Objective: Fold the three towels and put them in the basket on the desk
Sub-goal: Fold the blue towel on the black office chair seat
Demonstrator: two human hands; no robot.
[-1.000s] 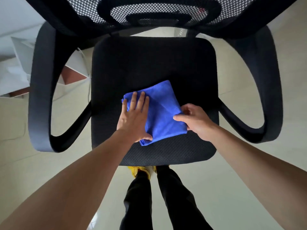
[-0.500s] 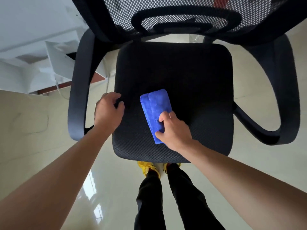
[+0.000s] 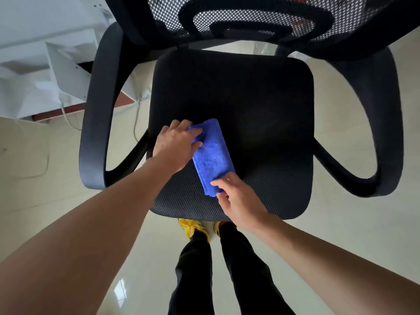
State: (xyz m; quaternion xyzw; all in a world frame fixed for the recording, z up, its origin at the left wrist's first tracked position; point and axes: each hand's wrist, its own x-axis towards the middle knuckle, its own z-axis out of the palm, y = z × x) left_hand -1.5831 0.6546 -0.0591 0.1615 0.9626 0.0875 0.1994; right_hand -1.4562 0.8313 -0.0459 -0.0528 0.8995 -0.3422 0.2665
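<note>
A blue towel (image 3: 212,155), folded into a narrow strip, lies on the black seat of an office chair (image 3: 261,105), near its front left. My left hand (image 3: 176,145) grips the strip's far left end, fingers curled over the edge. My right hand (image 3: 236,198) pinches the near end between thumb and fingers. No other towel and no basket are in view.
The chair's armrests (image 3: 95,105) curve out on both sides and its mesh backrest (image 3: 250,17) fills the top. A white desk frame (image 3: 56,71) with cables stands at the left. My legs and yellow shoes (image 3: 193,228) are below the seat on a glossy floor.
The towel went from a wide fold to a narrow strip. My left hand came back from the seat's left edge onto the towel's far end; my right hand slid to its near end.
</note>
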